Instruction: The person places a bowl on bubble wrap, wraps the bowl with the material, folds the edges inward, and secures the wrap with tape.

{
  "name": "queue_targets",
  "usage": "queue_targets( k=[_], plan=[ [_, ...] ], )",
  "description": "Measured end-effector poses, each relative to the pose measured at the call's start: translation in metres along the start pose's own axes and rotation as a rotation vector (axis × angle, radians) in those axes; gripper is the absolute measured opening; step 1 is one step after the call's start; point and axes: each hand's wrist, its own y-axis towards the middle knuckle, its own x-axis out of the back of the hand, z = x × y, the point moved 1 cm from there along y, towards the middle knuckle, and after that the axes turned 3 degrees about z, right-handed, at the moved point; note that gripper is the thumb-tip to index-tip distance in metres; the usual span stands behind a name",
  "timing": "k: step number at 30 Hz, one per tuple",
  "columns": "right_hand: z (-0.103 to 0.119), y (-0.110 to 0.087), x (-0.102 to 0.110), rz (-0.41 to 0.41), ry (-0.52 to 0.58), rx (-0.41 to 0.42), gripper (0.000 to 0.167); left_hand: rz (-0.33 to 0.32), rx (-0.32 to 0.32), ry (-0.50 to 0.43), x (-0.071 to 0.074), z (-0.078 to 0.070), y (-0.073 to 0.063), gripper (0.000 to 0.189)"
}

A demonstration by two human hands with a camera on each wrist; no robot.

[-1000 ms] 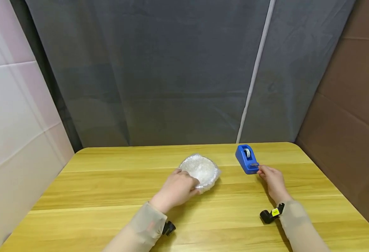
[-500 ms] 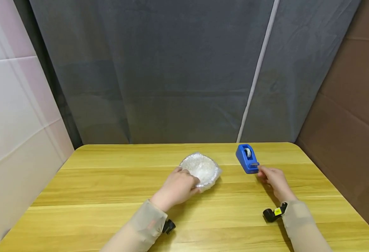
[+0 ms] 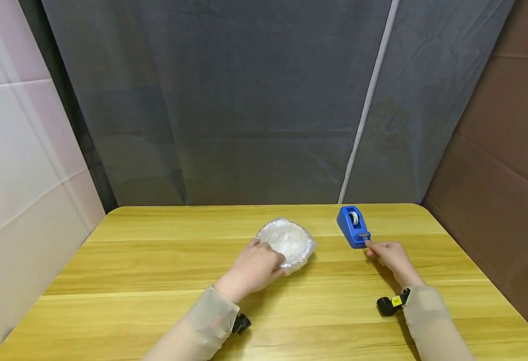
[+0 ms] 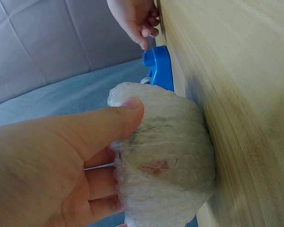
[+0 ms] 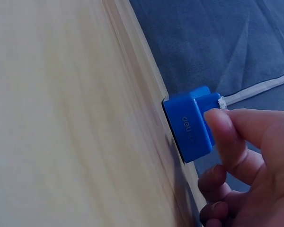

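A bowl (image 3: 291, 241) wrapped in bubble wrap stands on the wooden table in the head view. My left hand (image 3: 252, 265) grips its near-left rim, fingers over the inside and thumb on the outer wall. Through the wrap in the left wrist view, a reddish patch shows on the bowl (image 4: 168, 156). To the right sits a blue tape dispenser (image 3: 349, 228) holding a white-cored roll. At its front cutter, thumb and index finger of my right hand (image 3: 392, 255) pinch the tape end; the clear strip itself barely shows. The dispenser (image 5: 187, 130) carries white lettering in the right wrist view.
The wooden table (image 3: 156, 271) ends at a back edge just beyond the dispenser. Behind it hangs a dark grey curtain (image 3: 246, 115). A white panel (image 3: 25, 150) borders the left side and a brown one (image 3: 503, 165) the right.
My right fingertips have shifted slightly left, from the cutter's right end to its front middle. My left hand keeps its grip on the bowl, and the dispenser stays put.
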Motion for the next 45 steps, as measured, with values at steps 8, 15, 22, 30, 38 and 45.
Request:
queue_targets(
  k=[8, 15, 22, 30, 38, 45],
  plan=[
    [0.000, 0.004, 0.001, 0.038, -0.124, -0.023, 0.040, -0.006, -0.006, 0.001, 0.001, 0.000, 0.000, 0.020],
    [-0.002, 0.007, 0.002, 0.052, -0.147, -0.018, 0.039, -0.004, -0.006, -0.006, 0.001, 0.000, 0.000, 0.019],
    [-0.003, 0.013, -0.006, 0.080, -0.241, 0.063, 0.033, -0.013, 0.010, -0.007, 0.001, 0.001, -0.005, 0.019],
    [0.002, 0.004, 0.013, 0.203, -0.057, 0.024, 0.034, -0.002, 0.004, -0.022, 0.001, -0.001, -0.002, 0.020],
    [0.060, -0.009, -0.007, 0.321, -0.087, 0.260, 0.035, 0.030, 0.024, -0.005, 0.000, -0.003, 0.003, 0.022],
    [0.119, -0.006, -0.047, 0.559, -0.199, 0.494, 0.037, 0.034, 0.034, -0.012, -0.003, -0.007, 0.007, 0.022]
  ],
)
